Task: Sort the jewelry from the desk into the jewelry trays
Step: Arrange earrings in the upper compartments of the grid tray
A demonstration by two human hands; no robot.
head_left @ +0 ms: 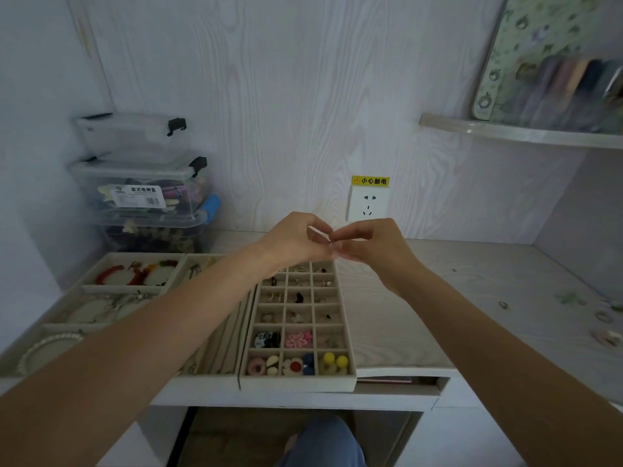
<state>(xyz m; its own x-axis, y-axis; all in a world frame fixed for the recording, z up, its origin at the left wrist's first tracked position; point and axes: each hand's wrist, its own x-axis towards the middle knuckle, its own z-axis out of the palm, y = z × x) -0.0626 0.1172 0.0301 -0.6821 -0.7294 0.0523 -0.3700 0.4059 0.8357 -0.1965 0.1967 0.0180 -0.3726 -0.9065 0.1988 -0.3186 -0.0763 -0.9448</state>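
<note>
Bare fingers (332,235) of left hand (296,241) and right hand (374,244) meet pinched on something too small to identify, above the compartment tray (349,335), which looks largely filled, while loose rings (504,305) remain on the desk (438,298) at right.

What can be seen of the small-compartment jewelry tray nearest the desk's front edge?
The grid tray is beige and velvet-looking, three cells wide, lying flat with its front at the desk edge. Its cells hold small rings and earrings, a pink flower piece, yellow balls. Another tray adjoins its left side. Both hands hover above its far end.
</note>
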